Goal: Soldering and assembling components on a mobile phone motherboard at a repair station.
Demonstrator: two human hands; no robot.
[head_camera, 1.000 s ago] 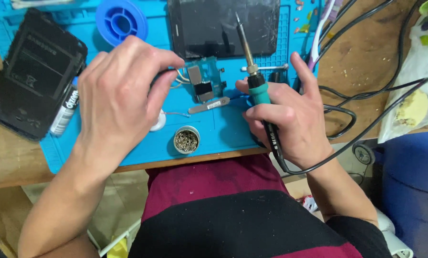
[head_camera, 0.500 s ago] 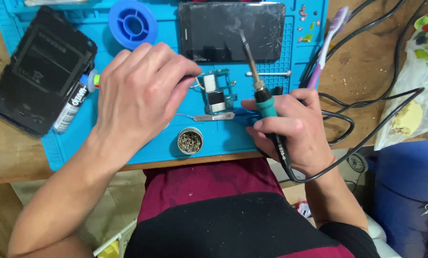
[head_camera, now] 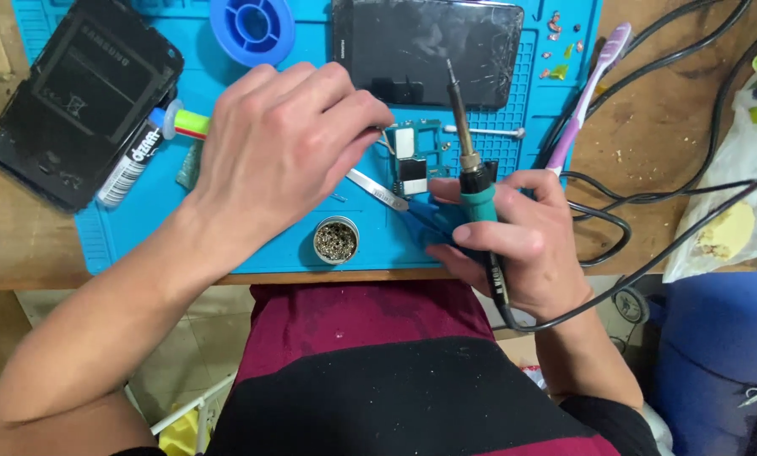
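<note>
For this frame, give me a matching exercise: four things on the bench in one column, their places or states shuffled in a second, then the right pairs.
Things:
1. soldering iron
2. blue spool
3. toothbrush
4. round tin

Places or states:
A. near the front edge of the blue mat
B. gripped in the right hand, tip pointing away
C. at the mat's right edge, partly on wood
D. at the mat's far edge, beyond the left hand

Pairs: 1-B, 2-D, 3-C, 4-A

Single head-worn view, looking steeply down and close over the person's lap at the near edge of the blue work mat [head_camera: 142,245] on the wooden bench [head_camera: 648,152], both forearms entering from below.
</note>
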